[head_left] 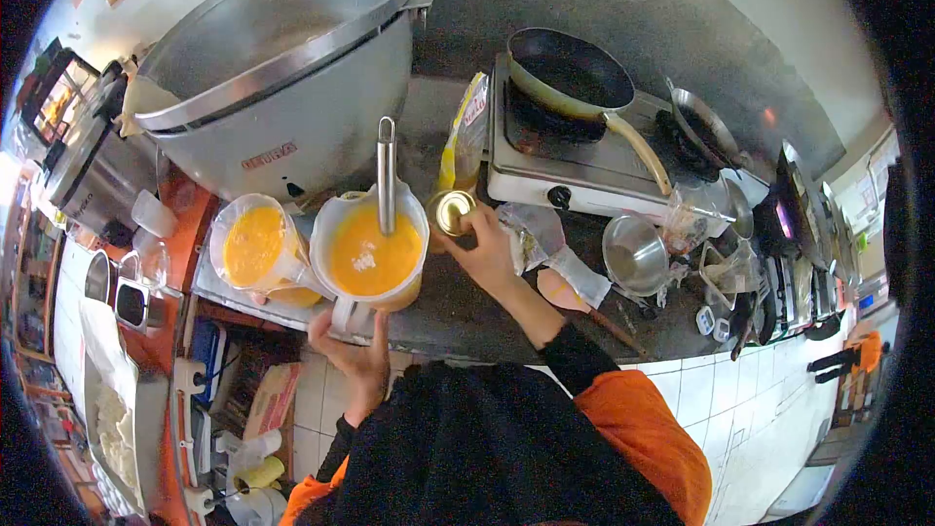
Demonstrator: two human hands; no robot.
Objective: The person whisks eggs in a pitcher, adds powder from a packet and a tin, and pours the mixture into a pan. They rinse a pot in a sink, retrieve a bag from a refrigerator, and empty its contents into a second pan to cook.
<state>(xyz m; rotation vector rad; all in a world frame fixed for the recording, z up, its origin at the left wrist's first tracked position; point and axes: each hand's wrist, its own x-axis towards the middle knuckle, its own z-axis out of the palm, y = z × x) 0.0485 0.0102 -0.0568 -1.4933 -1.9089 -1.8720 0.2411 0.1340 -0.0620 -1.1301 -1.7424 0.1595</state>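
Observation:
A translucent pitcher (355,301) of orange-yellow liquid stands at the counter's front edge. A small white patch floats on the liquid, and a steel-handled utensil (387,185) leans in it, its lower end hidden. My left hand (358,370) is at the pitcher's handle, thumb and fingers closed on either side. To the left, a second pitcher (251,242) holds similar liquid with foam. Just right of the first pitcher, my right hand (484,248) grips a small round container with a shiny gold top (451,211). A yellow-and-clear packet (465,131) stands behind it.
A large steel pot (321,127) rises behind the pitchers. At right are a gas stove (575,185) with a frying pan (571,68), a metal bowl (635,255), a wooden-handled spatula (565,290) and plastic bags. Another person (857,356) is far right.

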